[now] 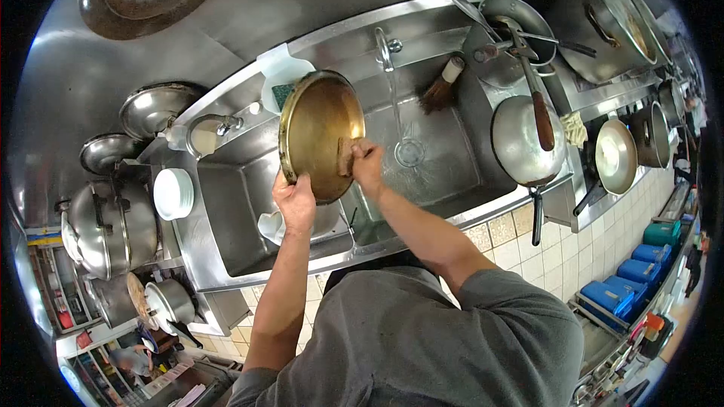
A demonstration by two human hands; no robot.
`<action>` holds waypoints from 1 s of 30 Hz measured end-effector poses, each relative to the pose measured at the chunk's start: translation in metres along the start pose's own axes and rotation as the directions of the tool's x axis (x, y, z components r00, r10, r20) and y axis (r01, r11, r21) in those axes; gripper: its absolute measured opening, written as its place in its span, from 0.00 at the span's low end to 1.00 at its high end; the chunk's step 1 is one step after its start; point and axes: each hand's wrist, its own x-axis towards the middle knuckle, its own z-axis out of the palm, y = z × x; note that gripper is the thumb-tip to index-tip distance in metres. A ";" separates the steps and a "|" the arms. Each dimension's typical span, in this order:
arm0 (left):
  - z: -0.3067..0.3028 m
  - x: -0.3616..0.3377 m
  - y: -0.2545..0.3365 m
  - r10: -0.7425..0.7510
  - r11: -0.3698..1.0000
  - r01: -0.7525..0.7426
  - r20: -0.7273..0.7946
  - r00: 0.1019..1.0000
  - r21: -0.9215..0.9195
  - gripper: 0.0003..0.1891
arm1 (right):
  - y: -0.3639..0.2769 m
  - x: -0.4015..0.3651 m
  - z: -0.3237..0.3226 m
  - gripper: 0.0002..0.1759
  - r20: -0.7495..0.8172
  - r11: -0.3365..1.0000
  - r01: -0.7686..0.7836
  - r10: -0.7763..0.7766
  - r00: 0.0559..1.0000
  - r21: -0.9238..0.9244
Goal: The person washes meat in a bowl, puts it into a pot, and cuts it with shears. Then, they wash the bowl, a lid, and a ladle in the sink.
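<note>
A round, shallow, gold-coloured metal pan [320,117] is tilted up over the divider between the two sink basins. My left hand [295,202] grips its lower left rim, thumb on the inner side. Pressed against the inside of the pan is a brownish scrubbing pad [345,157], with my right hand [368,166] closed around it. Right of the pan, water runs from a faucet [384,49] into the right basin [445,169] near its drain [409,152]. A whitish bowl-like vessel [271,226] sits in the left basin below the pan, partly hidden.
A bristle brush [443,89] leans at the right basin's back corner. White plates [173,194] are stacked on the left ledge. An upturned wok [528,143] and a pot with ladles [520,19] crowd the right side. Large pots [113,230] stand left.
</note>
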 end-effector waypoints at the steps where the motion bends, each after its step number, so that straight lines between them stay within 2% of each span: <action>1: 0.008 -0.001 -0.003 -0.005 1.000 0.005 0.007 1.000 -0.003 0.13 | 0.004 -0.016 0.006 0.20 -0.053 0.988 -0.141 0.145 0.988 0.063; 2: 0.015 -0.003 -0.008 0.047 0.999 -0.047 -0.036 0.998 0.001 0.13 | -0.012 -0.036 0.006 0.19 0.063 0.931 -0.237 0.228 0.972 0.279; 3: 0.022 -0.006 -0.011 0.097 0.995 -0.097 -0.078 0.992 0.009 0.13 | -0.039 -0.058 0.004 0.18 0.193 0.816 -0.340 0.281 0.940 0.467; 4: 0.028 -0.008 -0.012 0.094 0.994 -0.088 -0.094 0.991 0.062 0.13 | -0.058 -0.076 0.004 0.18 0.186 0.816 -0.337 0.282 0.941 0.469; 6: 0.038 -0.008 -0.014 0.053 0.998 -0.055 -0.112 0.992 -0.014 0.13 | -0.087 -0.100 0.002 0.16 0.286 0.692 -0.495 0.404 0.869 0.526; 7: 0.042 -0.009 -0.014 0.014 0.996 -0.026 -0.136 0.991 -0.086 0.12 | -0.098 -0.101 -0.004 0.16 0.279 0.696 -0.487 0.400 0.873 0.527; 9: 0.032 -0.010 -0.011 0.035 0.996 -0.043 -0.100 0.994 -0.083 0.13 | -0.115 -0.097 -0.014 0.18 0.321 0.775 -0.526 0.429 0.845 0.350; 10: 0.022 -0.011 -0.009 0.056 0.996 -0.061 -0.067 0.996 -0.071 0.13 | -0.101 -0.080 -0.022 0.18 0.298 0.886 -0.425 0.362 0.883 0.185; 11: 0.013 -0.013 -0.006 0.078 0.995 -0.080 -0.032 0.996 -0.058 0.14 | -0.067 -0.053 -0.015 0.18 0.055 0.993 -0.112 0.110 0.992 0.043; 12: 0.003 -0.018 0.008 0.018 1.000 -0.018 0.002 1.000 -0.022 0.14 | -0.045 -0.026 -0.007 0.18 -0.139 0.970 0.175 -0.199 0.970 -0.166; 13: -0.011 -0.023 0.002 0.027 0.999 -0.027 0.001 1.000 -0.018 0.14 | -0.061 -0.008 -0.010 0.17 -0.070 0.973 0.193 -0.203 0.977 -0.126; 14: -0.028 -0.027 -0.009 0.003 0.998 -0.008 0.073 0.997 0.065 0.14 | -0.082 0.008 -0.017 0.16 0.003 0.975 0.208 -0.208 0.978 -0.084; 15: -0.043 -0.030 -0.014 -0.030 0.988 0.008 0.141 0.990 0.153 0.14 | -0.103 0.018 -0.017 0.15 0.068 0.909 0.382 -0.376 0.924 -0.167; 16: -0.041 -0.034 0.000 -0.077 0.996 0.081 0.114 0.990 -0.027 0.14 | -0.119 0.021 -0.014 0.14 0.149 0.804 0.548 -0.527 0.837 -0.231; 17: -0.056 -0.029 -0.005 -0.109 0.994 0.106 0.130 0.986 0.034 0.13 | -0.129 0.017 -0.005 0.16 0.120 0.732 0.646 -0.637 0.762 -0.214; 18: -0.069 -0.030 -0.022 -0.011 1.000 0.010 0.135 0.991 0.014 0.09 | -0.144 0.014 0.013 0.18 0.106 0.637 0.749 -0.744 0.659 -0.181; 19: -0.087 -0.025 -0.057 0.103 0.917 -0.178 0.219 0.970 0.358 0.10 | -0.163 0.002 0.026 0.18 0.166 0.616 0.780 -0.762 0.625 -0.107; 20: -0.094 -0.030 -0.039 -0.113 0.793 -0.109 0.320 0.941 0.599 0.17 | -0.180 -0.024 0.032 0.22 0.254 0.524 0.834 -0.795 0.551 -0.172; 21: -0.096 -0.032 -0.051 -0.139 0.690 -0.107 0.276 0.951 0.716 0.25 | -0.196 -0.052 0.043 0.26 0.343 0.409 0.889 -0.821 0.456 -0.204; 22: -0.081 -0.033 0.006 -0.321 0.870 0.286 0.020 0.947 0.401 0.25 | -0.203 -0.083 0.053 0.26 0.397 0.528 0.849 -0.781 0.483 0.006; 23: -0.086 -0.027 -0.002 -0.397 0.916 0.390 0.064 0.916 0.099 0.24 | -0.158 -0.097 0.070 0.28 0.423 0.601 0.795 -0.744 0.518 0.083; 24: -0.088 -0.028 -0.007 -0.266 0.916 0.265 0.038 0.963 -0.301 0.20 | -0.124 -0.112 0.073 0.29 0.553 0.728 0.669 -0.622 0.554 0.149; 25: -0.089 -0.023 -0.013 -0.208 0.805 0.152 -0.034 0.978 -0.573 0.17 | -0.136 -0.142 0.066 0.28 0.674 0.771 0.634 -0.501 0.543 0.061; 26: -0.103 -0.027 -0.010 -0.251 0.735 0.187 -0.005 0.968 -0.651 0.15 | -0.154 -0.167 0.051 0.27 0.757 0.789 0.612 -0.368 0.539 -0.053; 27: -0.116 -0.033 -0.017 -0.240 0.731 0.146 -0.050 0.970 -0.667 0.15 | -0.154 -0.179 0.038 0.25 0.830 0.783 0.615 -0.276 0.485 -0.099; 28: -0.127 -0.041 -0.033 -0.264 0.756 0.188 -0.029 0.964 -0.627 0.15 | -0.149 -0.189 0.022 0.23 0.877 0.773 0.614 -0.175 0.448 -0.160; 29: -0.129 -0.051 -0.043 -0.296 0.775 0.244 0.007 0.955 -0.583 0.15 | -0.151 -0.200 0.000 0.22 0.903 0.743 0.646 -0.139 0.406 -0.176; 30: -0.128 -0.054 -0.036 -0.292 0.711 0.151 -0.093 0.952 -0.687 0.12 | -0.153 -0.206 -0.018 0.20 0.926 0.709 0.680 -0.106 0.362 -0.185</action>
